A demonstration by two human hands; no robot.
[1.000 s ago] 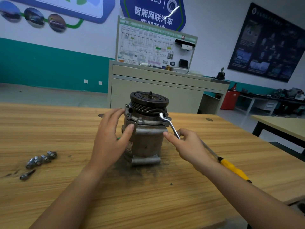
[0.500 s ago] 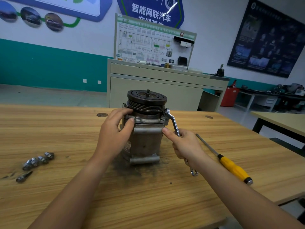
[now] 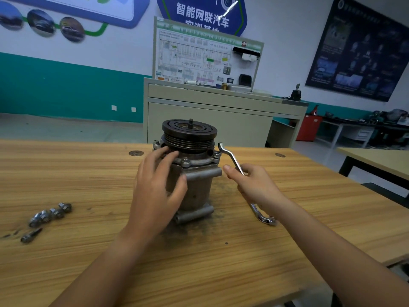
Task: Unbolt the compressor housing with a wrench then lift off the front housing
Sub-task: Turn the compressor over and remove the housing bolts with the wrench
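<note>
One wrench (image 3: 230,156) in right hand (image 3: 254,187), beside compressor (image 3: 200,187)

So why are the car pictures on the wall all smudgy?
Head view: the car pictures sit at the wide lens's edge, smeared, likely by head motion; the compressor in the middle looks sharp; a white glare streak crosses the blue sign.
</note>
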